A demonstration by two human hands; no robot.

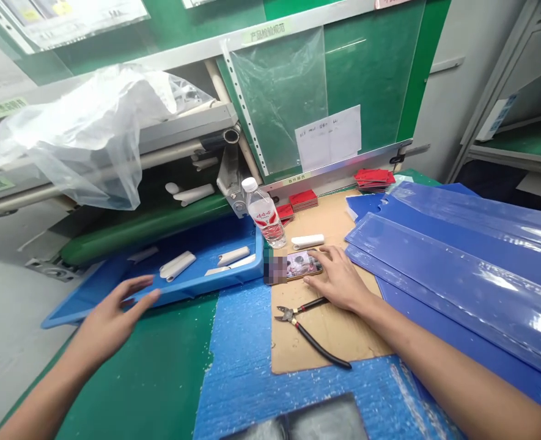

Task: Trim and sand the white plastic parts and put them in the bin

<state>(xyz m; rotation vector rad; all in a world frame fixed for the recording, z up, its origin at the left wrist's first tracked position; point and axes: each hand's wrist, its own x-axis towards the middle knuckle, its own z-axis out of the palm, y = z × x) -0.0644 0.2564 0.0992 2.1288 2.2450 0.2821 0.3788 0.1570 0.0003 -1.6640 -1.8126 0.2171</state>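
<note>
The right hand lay on a phone, fingers apart, above cutters. The left hand, fingers spread, hovered by a blue tray at lower left.

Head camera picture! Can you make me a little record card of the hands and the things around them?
left hand: open, nearest the blue plastic tray
right hand: open, resting on a phone
in tray: white tube-shaped pieces
under phone: cardboard sheet
on cardboard: diagonal cutters with black handles
nearby: water bottle, stacks of red cards, blue plastic sheets
</note>
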